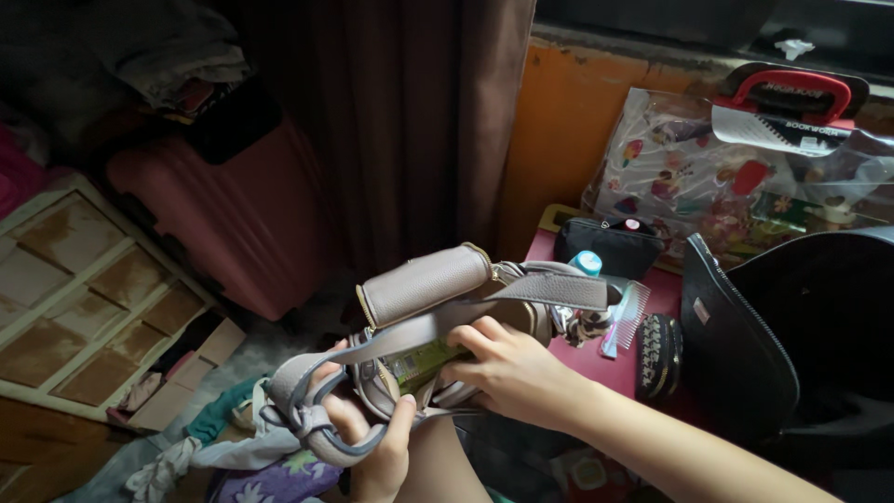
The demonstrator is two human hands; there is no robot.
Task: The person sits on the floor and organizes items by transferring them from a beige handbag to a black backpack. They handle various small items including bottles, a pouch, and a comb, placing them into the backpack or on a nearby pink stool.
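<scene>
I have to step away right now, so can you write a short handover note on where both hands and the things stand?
Left hand: gripping the knotted strap of the grey handbag, holding it up.
Right hand: fingers on a green packet at the handbag's opening, partly inside.
Nearby on the red surface: clear comb, black pouch, large black bag unzipped.
Done: handbag lifted and held.
Left: the packet is neither fully in nor fully out.
</scene>
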